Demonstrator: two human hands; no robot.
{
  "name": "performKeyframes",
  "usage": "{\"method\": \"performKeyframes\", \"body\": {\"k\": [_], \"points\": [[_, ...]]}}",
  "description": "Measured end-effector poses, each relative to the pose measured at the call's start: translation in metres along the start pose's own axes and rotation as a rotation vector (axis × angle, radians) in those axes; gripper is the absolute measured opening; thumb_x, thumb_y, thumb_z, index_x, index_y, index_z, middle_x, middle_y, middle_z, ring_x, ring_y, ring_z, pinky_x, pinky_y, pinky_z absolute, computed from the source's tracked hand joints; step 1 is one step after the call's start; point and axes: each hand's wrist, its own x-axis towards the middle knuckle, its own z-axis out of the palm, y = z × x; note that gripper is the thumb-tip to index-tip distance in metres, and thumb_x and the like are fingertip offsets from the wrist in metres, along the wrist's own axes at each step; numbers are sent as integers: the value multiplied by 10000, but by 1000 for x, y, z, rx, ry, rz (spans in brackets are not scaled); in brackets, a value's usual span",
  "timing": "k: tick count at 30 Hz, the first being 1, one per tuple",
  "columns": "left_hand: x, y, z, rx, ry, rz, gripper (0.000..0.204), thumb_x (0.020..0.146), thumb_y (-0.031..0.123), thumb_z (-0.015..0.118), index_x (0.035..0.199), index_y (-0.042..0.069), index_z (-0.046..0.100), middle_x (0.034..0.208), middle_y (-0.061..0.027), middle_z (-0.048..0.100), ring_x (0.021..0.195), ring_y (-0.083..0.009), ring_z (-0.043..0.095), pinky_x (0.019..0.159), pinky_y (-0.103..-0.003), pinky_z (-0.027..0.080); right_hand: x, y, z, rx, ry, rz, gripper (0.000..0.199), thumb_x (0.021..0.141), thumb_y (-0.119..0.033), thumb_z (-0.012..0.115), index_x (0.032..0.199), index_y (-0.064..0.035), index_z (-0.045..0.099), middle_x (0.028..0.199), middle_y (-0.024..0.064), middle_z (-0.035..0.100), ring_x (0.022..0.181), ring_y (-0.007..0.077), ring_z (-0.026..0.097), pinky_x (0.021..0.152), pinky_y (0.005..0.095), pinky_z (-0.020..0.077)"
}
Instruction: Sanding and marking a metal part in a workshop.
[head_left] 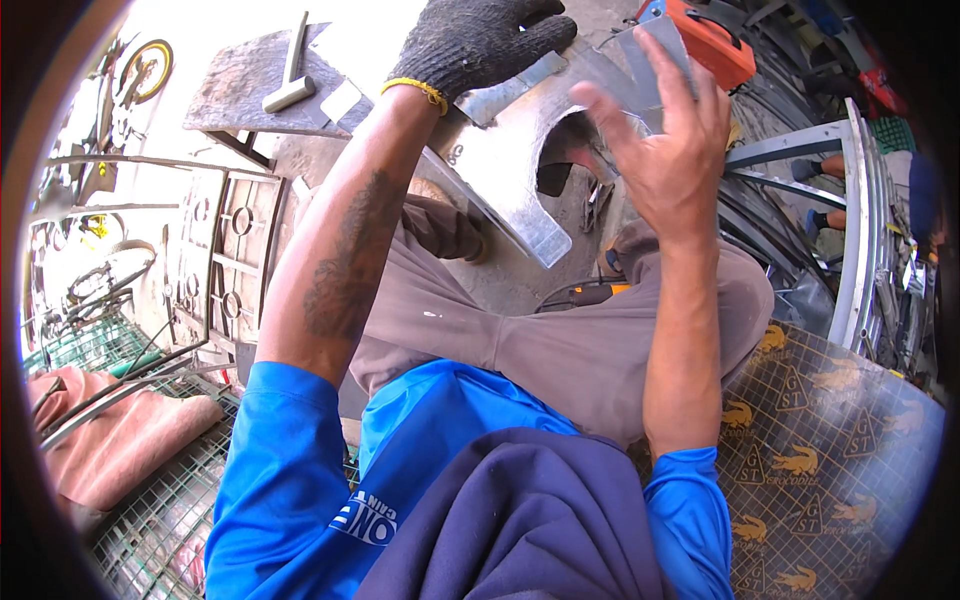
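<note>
Silver sheet-metal piece (pixel 508 168) is already curve-cut; bare right hand (pixel 668 150) spreads wide; black-gloved left hand (pixel 485 42) has unclear grip; remaining work unclear.

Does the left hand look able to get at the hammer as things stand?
Probably yes: the hammer lies uncovered on the bench, and nothing upright shows between it and the gloved left hand, though glare hides some detail there.

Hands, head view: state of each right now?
Left hand: gloved; whether it holds anything cannot be told.
Right hand: bare, open, thumb apart.

Blue shirt (pixel 275 470), perhaps grey-brown trousers (pixel 560 345)
</note>
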Motion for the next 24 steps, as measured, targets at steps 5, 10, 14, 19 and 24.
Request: {"method": "performKeyframes", "body": {"k": [5, 10, 14, 19, 24], "points": [[-2, -1, -2, -17, 6, -28, 379, 973, 451, 555, 1092, 142, 739, 1167, -106, 718, 1196, -309, 610, 1053, -493, 408, -10, -6, 0, 664, 348, 123, 370, 964, -3, 683, 1328, -70, 666, 1179, 175, 696, 1002, 281, 706, 884, 393, 566], [0, 2, -2, 78, -47, 28, 351, 975, 462, 532, 1065, 191, 735, 1180, -77, 708, 1214, -309, 586, 1049, -498, 405, -34, -16, -11, 395, 71, 6, 500, 756, 107, 737, 1196, -127, 774, 1077, 57, 720, 964, 250, 661, 871, 365, 547], [1, 8, -6, 90, -78, -20, 390, 973, 477, 515, 1063, 179, 751, 1194, -107, 703, 1233, -324, 579, 1060, -505, 399, -40, -26, -1, 318, 33, 58, 532, 751, 88, 747, 1235, -132, 762, 1106, 68, 675, 957, 258, 616, 844, 385, 525], [4, 13, 0, 132, -59, -130, 493, 959, 514, 502, 1078, 115, 767, 1211, -172, 695, 1250, -342, 572, 1084, -508, 382, -42, -39, -4, 421, -178, 32, 424, 863, -69, 756, 1286, -82, 729, 1088, 98, 629, 946, 289, 586, 827, 402, 508], [7, 15, -1, 143, -86, -171, 560, 961, 539, 483, 1084, 72, 766, 1235, -191, 685, 1256, -346, 566, 1097, -508, 367, -50, -53, -22, 495, -291, 91, 377, 957, -169, 702, 1307, -31, 704, 1111, 119, 623, 952, 307, 584, 847, 422, 506]]}}
